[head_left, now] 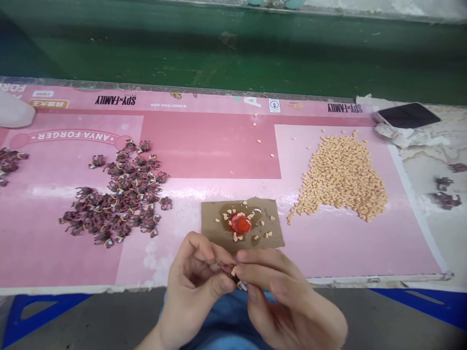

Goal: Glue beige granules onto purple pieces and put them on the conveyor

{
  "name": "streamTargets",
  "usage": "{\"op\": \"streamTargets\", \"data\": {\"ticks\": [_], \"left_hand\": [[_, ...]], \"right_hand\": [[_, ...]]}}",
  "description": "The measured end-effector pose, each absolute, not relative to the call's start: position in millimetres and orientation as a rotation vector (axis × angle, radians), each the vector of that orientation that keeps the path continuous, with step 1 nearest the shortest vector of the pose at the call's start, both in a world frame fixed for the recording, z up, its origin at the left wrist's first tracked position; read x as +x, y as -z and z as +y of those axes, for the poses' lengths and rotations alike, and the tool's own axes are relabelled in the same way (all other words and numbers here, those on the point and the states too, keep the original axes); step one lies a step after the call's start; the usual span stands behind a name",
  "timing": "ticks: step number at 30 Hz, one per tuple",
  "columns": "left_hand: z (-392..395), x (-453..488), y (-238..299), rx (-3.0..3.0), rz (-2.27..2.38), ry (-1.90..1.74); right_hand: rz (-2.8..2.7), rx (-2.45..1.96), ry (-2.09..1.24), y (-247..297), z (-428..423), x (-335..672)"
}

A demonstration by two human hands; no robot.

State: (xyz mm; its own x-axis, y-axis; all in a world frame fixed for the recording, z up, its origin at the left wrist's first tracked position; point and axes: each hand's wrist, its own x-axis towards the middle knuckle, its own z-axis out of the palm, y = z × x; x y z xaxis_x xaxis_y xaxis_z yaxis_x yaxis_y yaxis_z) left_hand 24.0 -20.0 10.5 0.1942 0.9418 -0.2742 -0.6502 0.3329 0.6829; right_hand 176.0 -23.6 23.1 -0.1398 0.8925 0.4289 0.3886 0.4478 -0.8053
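My left hand [199, 279] and my right hand [288, 296] meet just below the table's near edge. Their fingertips pinch together a small dark piece with a tan bit [234, 272] on it. Both hands are closed around it, and most of the piece is hidden by the fingers. Right above the hands lies a brown cardboard square [270, 236] holding a red cap [240, 223] in a wet stain, with a few tan bits scattered on it. A heap of small dark purple figures [120, 197] lies to the left. A heap of tan bits [341, 175] lies to the right.
A pink printed sheet [204, 141] covers the table. A phone [406, 115] rests on crumpled white paper at the far right, with a few dark figures [443, 192] below it. More dark figures [9, 163] lie at the left edge. Behind the table is a green wall.
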Motion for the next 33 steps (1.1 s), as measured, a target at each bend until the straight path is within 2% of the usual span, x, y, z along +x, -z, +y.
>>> {"op": "streamTargets", "data": {"ticks": [8,16,19,23,28,33], "left_hand": [[-26,29,-11,0.513,0.922,-1.169],[-11,-1,-24,1.077,1.351,-1.169],[35,-31,-32,1.456,1.391,-1.119],[133,-44,-37,1.578,1.597,-1.025],[260,-16,-28,1.731,1.795,-0.879],[340,13,-13,1.855,1.941,-0.824]], "right_hand": [[-1.515,-1.015,-0.698,-8,-25,161],[-0.564,-0.866,-1.449,-7,-24,186],[-0.452,-0.801,-1.611,-4,-14,204],[-0.513,-0.737,-1.544,3,-7,218],[-0.338,-0.752,-1.578,14,-20,245],[-0.414,-0.634,-1.668,39,-32,290]]}}
